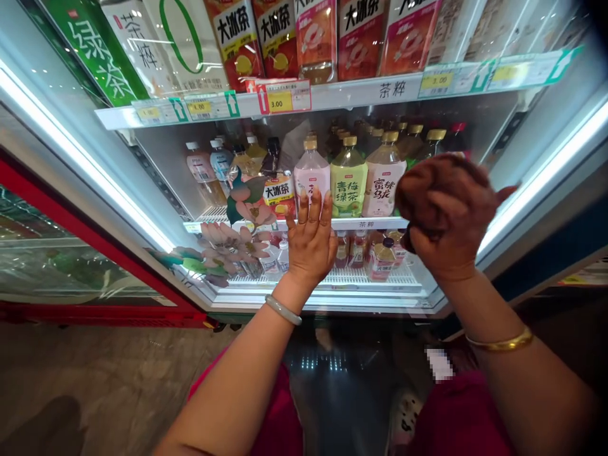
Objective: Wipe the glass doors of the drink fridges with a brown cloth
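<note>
My left hand [311, 244] is spread flat with its fingers pointing up, apparently against the glass front of a lit drinks cooler. Behind its fingertips stands a pink-labelled bottle [312, 171]. My right hand [451, 221] is raised at the right, its fingers wrapped round a bunched brown cloth [432, 190]. To the left of that cloth are a white-labelled bottle [386, 177] and a green-labelled bottle [349, 180] on the middle shelf. Flower decals [228, 250] lie on the glass left of my left hand.
Large drink cartons line the upper shelf, whose edge [351, 98] carries price tags. A red-framed cooler [95, 234] adjoins at the left. Below are a tiled floor [142, 380], my magenta-clothed legs and a pale shoe [403, 415].
</note>
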Action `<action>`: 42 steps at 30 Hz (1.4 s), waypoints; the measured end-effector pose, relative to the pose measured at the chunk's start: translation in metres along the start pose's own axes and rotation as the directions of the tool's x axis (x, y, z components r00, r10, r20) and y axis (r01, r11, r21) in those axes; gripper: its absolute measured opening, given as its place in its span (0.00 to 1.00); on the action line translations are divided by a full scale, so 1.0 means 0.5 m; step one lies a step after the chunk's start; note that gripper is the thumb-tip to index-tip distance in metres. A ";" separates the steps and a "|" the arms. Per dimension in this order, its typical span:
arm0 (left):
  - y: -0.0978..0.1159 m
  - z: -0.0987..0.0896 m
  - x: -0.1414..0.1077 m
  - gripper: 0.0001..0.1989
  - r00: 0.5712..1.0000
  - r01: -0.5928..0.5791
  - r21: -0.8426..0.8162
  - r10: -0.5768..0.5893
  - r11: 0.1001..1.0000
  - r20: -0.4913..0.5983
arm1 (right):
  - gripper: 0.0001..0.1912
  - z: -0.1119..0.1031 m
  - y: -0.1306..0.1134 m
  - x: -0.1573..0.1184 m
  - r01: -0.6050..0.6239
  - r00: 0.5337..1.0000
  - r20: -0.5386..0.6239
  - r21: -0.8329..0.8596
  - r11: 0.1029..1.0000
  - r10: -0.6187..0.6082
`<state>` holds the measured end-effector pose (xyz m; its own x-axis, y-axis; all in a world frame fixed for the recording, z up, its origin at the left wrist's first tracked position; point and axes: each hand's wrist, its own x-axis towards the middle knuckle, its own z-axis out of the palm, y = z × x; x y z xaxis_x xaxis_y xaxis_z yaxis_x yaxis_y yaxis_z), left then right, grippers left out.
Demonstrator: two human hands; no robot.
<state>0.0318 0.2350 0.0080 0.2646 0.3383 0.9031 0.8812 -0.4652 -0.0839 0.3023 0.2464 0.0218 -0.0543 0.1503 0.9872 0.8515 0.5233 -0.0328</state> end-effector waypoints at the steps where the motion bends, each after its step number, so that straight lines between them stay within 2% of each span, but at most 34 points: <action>1: -0.003 -0.001 -0.002 0.38 1.000 -0.008 -0.006 0.008 1.000 0.005 | 0.25 0.004 -0.005 0.005 0.000 0.999 -0.049 -0.018 1.000 -0.001; 3: -0.006 -0.001 -0.006 0.37 1.000 -0.002 -0.019 0.002 1.000 0.031 | 0.33 0.022 -0.040 0.003 0.097 0.992 -0.078 -0.017 0.995 -0.098; 4: -0.007 -0.001 -0.007 0.37 0.998 0.010 -0.026 -0.008 1.000 0.054 | 0.34 0.034 -0.065 -0.004 0.148 0.988 -0.043 0.000 0.989 -0.148; 7: -0.012 -0.003 -0.010 0.35 0.995 0.024 -0.052 -0.019 0.998 0.101 | 0.27 0.061 -0.130 -0.032 0.330 0.937 0.104 0.050 0.943 -0.333; 10: -0.018 -0.008 -0.014 0.35 0.994 0.002 -0.066 0.005 0.998 0.110 | 0.19 0.053 -0.128 -0.040 0.423 0.891 0.149 0.076 0.903 -0.430; 13: -0.019 -0.012 -0.018 0.35 0.992 -0.023 -0.061 0.031 0.998 0.123 | 0.19 0.028 -0.078 -0.014 0.367 0.924 0.089 0.067 0.928 -0.372; 15: -0.017 -0.012 -0.021 0.36 0.992 -0.034 -0.053 0.040 0.998 0.118 | 0.24 0.021 -0.062 0.006 0.229 0.973 0.007 0.012 0.973 -0.229; 17: -0.015 -0.009 -0.025 0.36 0.994 -0.037 -0.042 0.041 0.998 0.099 | 0.30 0.027 -0.079 0.012 0.103 0.994 -0.028 -0.022 0.994 -0.104; 18: -0.014 -0.007 -0.028 0.36 0.996 -0.034 -0.035 0.037 0.999 0.087 | 0.30 0.034 -0.098 0.009 0.085 0.996 -0.008 -0.019 0.996 -0.085; 19: -0.013 -0.005 -0.030 0.36 0.997 -0.029 -0.029 0.032 0.999 0.077 | 0.29 0.042 -0.120 0.003 0.091 0.995 0.026 -0.003 0.996 -0.091; 21: -0.014 -0.006 -0.034 0.37 0.998 -0.015 -0.021 0.017 1.000 0.062 | 0.23 0.057 -0.160 -0.013 0.214 0.968 0.121 0.047 0.976 -0.218; 23: -0.017 -0.013 -0.035 0.38 0.998 -0.010 -0.017 0.011 1.000 0.057 | 0.19 0.060 -0.174 -0.023 0.241 0.957 0.143 0.089 0.966 -0.252; 26: -0.019 -0.030 -0.035 0.40 0.998 -0.018 0.032 0.016 0.999 0.061 | 0.18 0.044 -0.141 -0.011 0.252 0.952 0.154 0.092 0.963 -0.263; 29: -0.016 -0.042 -0.033 0.41 0.999 -0.022 0.100 0.018 0.995 0.040 | 0.22 0.031 -0.110 0.016 0.094 0.994 0.052 0.023 0.995 -0.095; 31: -0.012 -0.039 -0.030 0.40 1.000 -0.027 0.107 0.028 0.994 -0.004 | 0.27 0.039 -0.120 0.023 0.011 1.000 0.006 0.018 1.000 -0.011; 32: -0.011 -0.035 -0.028 0.40 0.999 -0.031 0.106 0.035 0.994 -0.035 | 0.29 0.047 -0.132 0.019 0.016 1.000 0.024 0.018 1.000 -0.016; 34: -0.010 -0.024 -0.022 0.39 0.994 -0.029 0.107 0.039 0.994 -0.097 | 0.31 0.063 -0.153 -0.001 0.125 0.985 0.117 -0.003 0.992 -0.124; 37: -0.010 -0.011 -0.014 0.38 0.990 0.003 0.118 0.014 0.993 -0.143 | 0.32 0.065 -0.141 -0.041 0.298 0.936 0.217 -0.062 0.953 -0.279; 39: -0.011 -0.007 -0.007 0.38 0.990 0.009 0.111 0.007 0.994 -0.144 | 0.33 0.051 -0.107 -0.047 0.288 0.942 0.201 -0.077 0.954 -0.268; 42: -0.012 -0.003 0.011 0.38 0.986 -0.019 0.098 0.036 0.995 -0.166 | 0.32 0.032 -0.072 0.005 0.144 0.985 0.110 -0.069 0.987 -0.136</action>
<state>0.0274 0.2385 0.0139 0.2272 0.1812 0.9569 0.9100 -0.3894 -0.1423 0.2634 0.2413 0.0230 -0.2267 0.1686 0.9593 0.8688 0.4801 0.1209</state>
